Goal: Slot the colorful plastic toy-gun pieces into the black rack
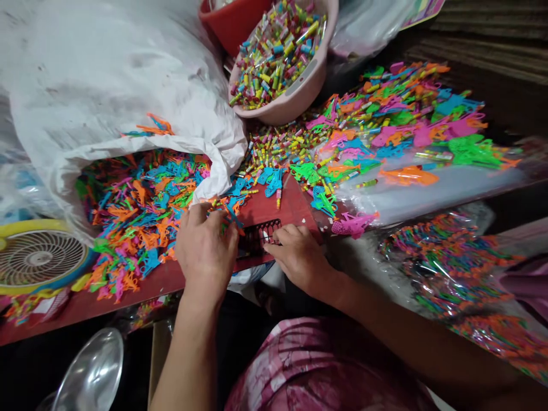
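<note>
My left hand (206,244) is bent palm down at the edge of the pile of small coloured plastic toys (145,194). Its fingers curl inward and their tips are hidden; blue and orange toy pieces (231,212) show just beyond them. A black slotted plastic frame (256,235) lies on the red tabletop (257,208) between my hands. My right hand (299,255) has its thumb and bent fingers closed at the right end of this frame. Blue plastic toys (270,180) and a small yellow-and-red tube (278,200) lie just past the frame.
A big white sack (128,68) opens over the toy pile. Behind stand a pink basin (295,105) of coloured tubes and a red bucket (231,28). Bagged toys (411,174) spread at right, more bags (454,268) below. A yellow-rimmed fan (38,260) sits left, a metal bowl (92,371) lower left.
</note>
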Available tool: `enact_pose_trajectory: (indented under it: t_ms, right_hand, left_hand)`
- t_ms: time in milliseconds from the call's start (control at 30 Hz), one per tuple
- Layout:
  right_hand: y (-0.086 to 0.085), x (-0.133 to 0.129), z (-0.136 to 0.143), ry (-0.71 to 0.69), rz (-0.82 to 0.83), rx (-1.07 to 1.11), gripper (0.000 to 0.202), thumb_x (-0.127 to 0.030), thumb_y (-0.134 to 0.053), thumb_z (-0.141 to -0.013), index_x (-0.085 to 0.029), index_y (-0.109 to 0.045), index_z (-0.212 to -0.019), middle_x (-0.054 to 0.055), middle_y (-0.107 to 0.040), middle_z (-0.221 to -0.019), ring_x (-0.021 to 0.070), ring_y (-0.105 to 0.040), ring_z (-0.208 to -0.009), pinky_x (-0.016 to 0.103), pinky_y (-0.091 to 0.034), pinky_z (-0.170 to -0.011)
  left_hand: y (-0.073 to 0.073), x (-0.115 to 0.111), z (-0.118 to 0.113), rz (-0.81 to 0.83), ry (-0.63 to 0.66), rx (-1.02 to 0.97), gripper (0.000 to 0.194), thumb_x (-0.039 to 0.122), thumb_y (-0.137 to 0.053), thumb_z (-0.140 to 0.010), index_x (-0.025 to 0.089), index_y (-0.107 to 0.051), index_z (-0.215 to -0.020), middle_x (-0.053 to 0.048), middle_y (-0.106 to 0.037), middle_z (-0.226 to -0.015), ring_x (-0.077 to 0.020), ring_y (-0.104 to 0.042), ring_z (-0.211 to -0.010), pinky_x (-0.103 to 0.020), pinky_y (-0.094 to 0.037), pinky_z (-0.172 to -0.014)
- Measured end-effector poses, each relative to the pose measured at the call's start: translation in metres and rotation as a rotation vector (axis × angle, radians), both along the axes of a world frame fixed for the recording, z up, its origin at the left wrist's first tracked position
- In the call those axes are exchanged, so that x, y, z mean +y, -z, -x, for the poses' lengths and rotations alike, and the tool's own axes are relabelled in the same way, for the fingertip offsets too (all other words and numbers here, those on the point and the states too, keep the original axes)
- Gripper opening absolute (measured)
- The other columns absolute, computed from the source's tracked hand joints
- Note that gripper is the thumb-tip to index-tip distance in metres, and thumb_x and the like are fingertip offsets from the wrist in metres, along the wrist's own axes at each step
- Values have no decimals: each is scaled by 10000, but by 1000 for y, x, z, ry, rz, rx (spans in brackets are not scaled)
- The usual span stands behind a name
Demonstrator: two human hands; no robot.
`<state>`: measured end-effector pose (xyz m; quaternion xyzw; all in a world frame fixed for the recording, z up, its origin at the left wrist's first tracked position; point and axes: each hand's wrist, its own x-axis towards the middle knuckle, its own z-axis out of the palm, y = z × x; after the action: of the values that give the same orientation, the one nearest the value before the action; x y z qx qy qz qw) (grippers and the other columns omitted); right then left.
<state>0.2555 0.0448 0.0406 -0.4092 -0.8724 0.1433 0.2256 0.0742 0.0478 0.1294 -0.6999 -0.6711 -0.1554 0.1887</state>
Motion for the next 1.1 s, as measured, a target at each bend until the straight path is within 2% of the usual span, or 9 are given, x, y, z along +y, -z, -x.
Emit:
enact_pose_trajectory:
  t_ms: [200,333,467,567,633,733,833,933,1100]
  right_hand:
    - [-17,43,15,-68,106,222,267,-191,-500,-971,-183,-691,-1159,74,-648,-1066,189,-550,-1017,308,-374,-891]
    - [-26,92,45,-270,159,237,216,-89,-581,-862,-132,-698,-1038,53,-650,-1004,166,-565,-940,260,-401,-824]
    - [-22,123,67,-432,347,271,122,-75,-648,-767,-121,-679,-876,-9,-645,-824,140,-557,-798,233,-410,-734]
    - [-12,130,75,-522,540,417,166,-95,-642,-741,-131,-666,-901,-23,-664,-825,137,-583,-799,240,-441,-747]
    - [-5,128,79,-563,636,508,157,-128,-635,-736,-132,-656,-891,-18,-670,-829,141,-599,-803,254,-460,-762]
    - [0,118,82,-567,665,554,137,-149,-636,-710,-137,-648,-846,-20,-664,-800,134,-596,-758,246,-463,-727]
    - [0,102,84,-507,592,521,125,-186,-667,-721,-138,-659,-836,-14,-663,-788,126,-576,-724,223,-439,-667]
    - [0,87,86,-466,530,493,120,-245,-673,-776,-139,-671,-833,-11,-652,-756,117,-559,-685,212,-414,-634]
    - [3,75,94,-370,353,479,125,-272,-682,-798,-160,-625,-806,-21,-603,-765,110,-537,-686,215,-394,-638]
  left_hand:
    - [-4,-2,8,-1,63,-168,382,403,-616,-863,192,-656,-1179,-110,-589,-1228,-291,-556,-1172,-440,-485,-980]
    - [-2,-26,13,-213,118,-323,504,384,-643,-879,209,-534,-1339,-117,-521,-1374,-259,-500,-1309,-436,-409,-1123]
    - [43,-63,12,-509,-124,-377,957,416,-785,-759,189,-268,-1532,-187,-355,-1534,-336,-334,-1454,-535,-277,-1214]
    - [87,-73,8,-464,-209,-547,1147,445,-819,-717,164,-113,-1576,-230,-241,-1598,-355,-251,-1505,-542,-230,-1241]
    - [106,-67,11,-404,-234,-640,1178,447,-826,-705,167,-85,-1576,-234,-182,-1625,-357,-204,-1526,-536,-212,-1251]
    - [110,-52,32,-331,-218,-765,1060,411,-822,-690,141,-229,-1526,-234,-300,-1575,-353,-296,-1490,-511,-265,-1235]
    - [102,-39,63,-159,-78,-939,688,350,-741,-718,124,-499,-1321,-177,-586,-1329,-300,-554,-1286,-462,-424,-1132]
    - [100,-32,86,-6,-15,-1105,399,333,-678,-724,139,-648,-1071,-121,-707,-1098,-266,-652,-1114,-434,-498,-1044]
    - [110,-25,91,21,-38,-1299,380,358,-687,-734,131,-690,-1038,-119,-732,-1116,-273,-658,-1114,-447,-509,-1021]
